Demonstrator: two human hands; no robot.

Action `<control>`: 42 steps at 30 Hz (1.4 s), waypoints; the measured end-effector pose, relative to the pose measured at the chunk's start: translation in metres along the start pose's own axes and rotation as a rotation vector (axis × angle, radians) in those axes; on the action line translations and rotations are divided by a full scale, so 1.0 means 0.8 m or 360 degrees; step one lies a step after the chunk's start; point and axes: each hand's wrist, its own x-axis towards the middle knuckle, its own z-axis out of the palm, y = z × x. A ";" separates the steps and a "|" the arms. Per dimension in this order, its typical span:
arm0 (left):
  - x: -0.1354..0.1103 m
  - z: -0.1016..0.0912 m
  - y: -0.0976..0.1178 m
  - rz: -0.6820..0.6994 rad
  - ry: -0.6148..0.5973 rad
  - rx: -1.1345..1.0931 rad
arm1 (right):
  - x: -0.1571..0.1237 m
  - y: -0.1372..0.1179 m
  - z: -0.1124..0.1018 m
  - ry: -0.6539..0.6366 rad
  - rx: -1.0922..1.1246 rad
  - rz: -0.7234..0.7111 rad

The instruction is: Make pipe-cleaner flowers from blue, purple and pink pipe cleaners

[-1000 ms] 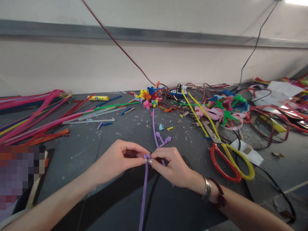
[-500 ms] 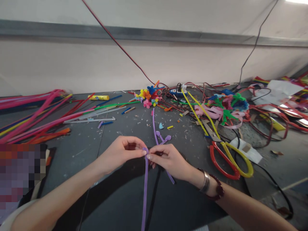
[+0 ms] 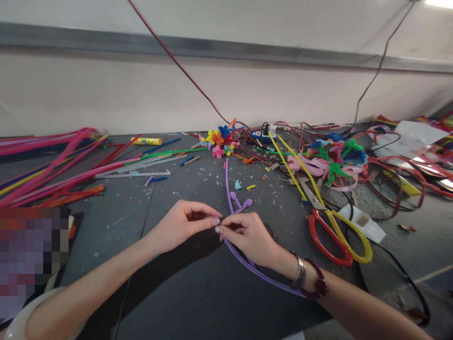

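Purple chenille stem (image 3: 260, 274): its long tail has swung over since a moment ago. On my feed it no longer drops straight toward the camera but curves right, passing beneath the right wrist and ending by the beaded bracelet (image 3: 319, 285). The left hand (image 3: 184, 222) and right hand (image 3: 247, 236) pinch it between their fingertips, almost touching, forearms angled inward above the desk (image 3: 106, 226). Beyond them, the stem's upper length runs away past its small looped buds (image 3: 247, 203) — red-and-yellow scissors (image 3: 320, 238) lie off to the right.
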 end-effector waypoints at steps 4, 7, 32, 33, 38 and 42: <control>0.002 -0.003 -0.004 0.0048 -0.0061 0.0002 | -0.001 -0.002 0.000 -0.0073 -0.0011 -0.0011; 0.004 -0.003 -0.008 0.0114 -0.0118 -0.0070 | -0.002 -0.004 -0.003 -0.0139 -0.0061 -0.0054; 0.005 -0.001 -0.026 -0.0017 -0.0045 -0.0517 | 0.008 0.010 -0.013 -0.0524 0.1146 0.0677; 0.005 -0.001 -0.027 -0.0014 -0.0048 -0.0539 | 0.008 0.012 -0.013 -0.0561 0.1245 0.0718; 0.003 0.002 -0.027 0.0073 -0.0043 -0.0508 | 0.010 0.018 -0.015 -0.0702 0.1444 0.0847; 0.004 0.002 -0.027 0.0148 -0.0050 -0.0417 | 0.009 0.015 -0.016 -0.0707 0.1428 0.0903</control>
